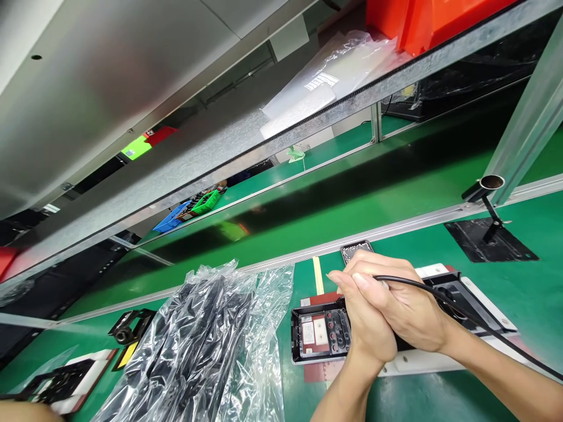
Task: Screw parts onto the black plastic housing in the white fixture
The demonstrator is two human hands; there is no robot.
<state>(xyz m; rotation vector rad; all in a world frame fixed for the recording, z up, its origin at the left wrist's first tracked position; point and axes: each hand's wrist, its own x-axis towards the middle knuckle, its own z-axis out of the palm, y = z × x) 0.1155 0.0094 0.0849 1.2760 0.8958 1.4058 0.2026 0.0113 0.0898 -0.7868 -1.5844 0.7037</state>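
My left hand (367,319) and my right hand (407,308) are pressed together, fingers closed, above a black plastic housing (297,337). A black cable (466,319) comes out at the top of the right hand and runs down to the right edge. Whatever the two hands grip at the cable's end is hidden by the fingers. The housing lies open side up on a white and reddish-brown fixture (422,363). Round holes and a white label show in its left section. Just behind the hands stands a small black tray (356,246) of tiny metal pieces.
Left of the housing lies a pile of black parts in clear plastic bags (193,346). A black stand with a ring holder (490,231) is at the right. Another fixture with a black part (65,381) sits far left. A metal shelf (211,158) spans overhead, carrying a red bin (440,23).
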